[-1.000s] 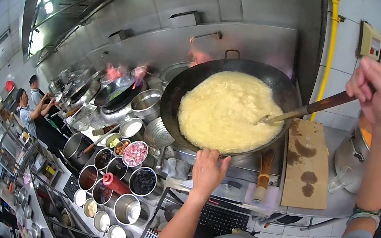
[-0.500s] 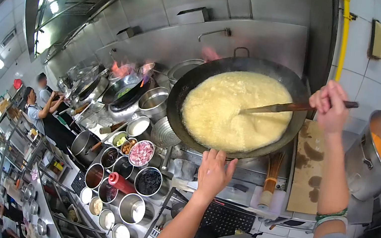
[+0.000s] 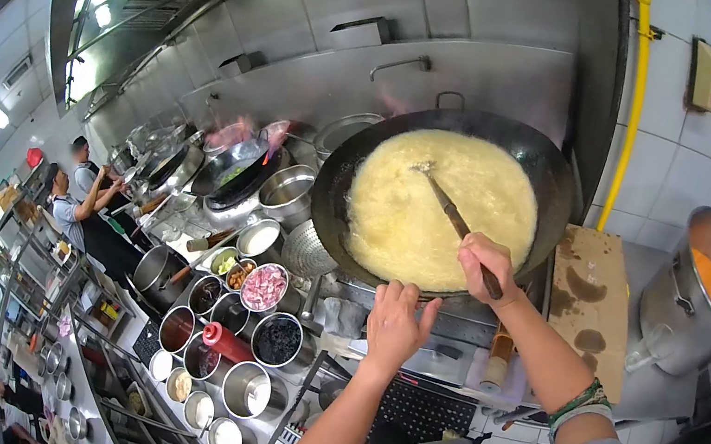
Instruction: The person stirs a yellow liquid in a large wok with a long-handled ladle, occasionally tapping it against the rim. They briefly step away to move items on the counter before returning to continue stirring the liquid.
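Observation:
A big black wok (image 3: pixel 561 176) holds pale yellow, frothy liquid (image 3: pixel 458 230). My right hand (image 3: pixel 487 268) is closed around the dark wooden handle of a long ladle (image 3: pixel 451 210), which reaches over the wok's near right side. Its metal end dips into the liquid left of centre, so the head's shape is partly hidden. At the wok's near rim is my left hand (image 3: pixel 395 327), its fingers curled over the edge and its thumb sticking out to the right. The fingertips are out of sight.
Left of the wok are a perforated strainer (image 3: pixel 309 247) and several metal pots, one with raw meat (image 3: pixel 264 286). A red squeeze bottle (image 3: pixel 227 343) lies across them. At right stands a tall pot with orange liquid (image 3: pixel 710 281). Two people (image 3: pixel 77 199) work farther left.
My right hand has swung left and toward me with the ladle, whose metal end now shows farther back in the wok. My left hand stays at the near rim.

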Demonstrator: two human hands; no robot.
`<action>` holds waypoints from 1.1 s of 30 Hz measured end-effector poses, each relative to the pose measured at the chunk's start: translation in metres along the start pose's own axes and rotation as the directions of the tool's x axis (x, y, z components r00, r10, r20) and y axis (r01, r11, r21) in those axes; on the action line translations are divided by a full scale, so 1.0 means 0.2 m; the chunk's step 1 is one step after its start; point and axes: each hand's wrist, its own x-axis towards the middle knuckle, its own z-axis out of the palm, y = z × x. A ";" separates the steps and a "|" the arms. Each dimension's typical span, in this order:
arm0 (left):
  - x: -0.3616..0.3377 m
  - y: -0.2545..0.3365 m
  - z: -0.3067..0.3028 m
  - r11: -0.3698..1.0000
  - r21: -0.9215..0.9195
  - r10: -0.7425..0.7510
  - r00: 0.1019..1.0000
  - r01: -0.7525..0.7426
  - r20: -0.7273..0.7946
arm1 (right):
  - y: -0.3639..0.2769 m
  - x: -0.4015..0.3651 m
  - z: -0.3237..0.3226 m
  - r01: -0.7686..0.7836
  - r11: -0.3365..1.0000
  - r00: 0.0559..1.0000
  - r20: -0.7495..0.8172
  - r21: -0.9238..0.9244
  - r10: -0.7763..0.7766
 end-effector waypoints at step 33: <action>-0.03 -0.02 -0.01 0.999 -0.042 0.015 1.000 -0.015 -0.004 | -1.09 0.38 -1.18 -0.233 0.899 0.937 -0.163 0.371 0.310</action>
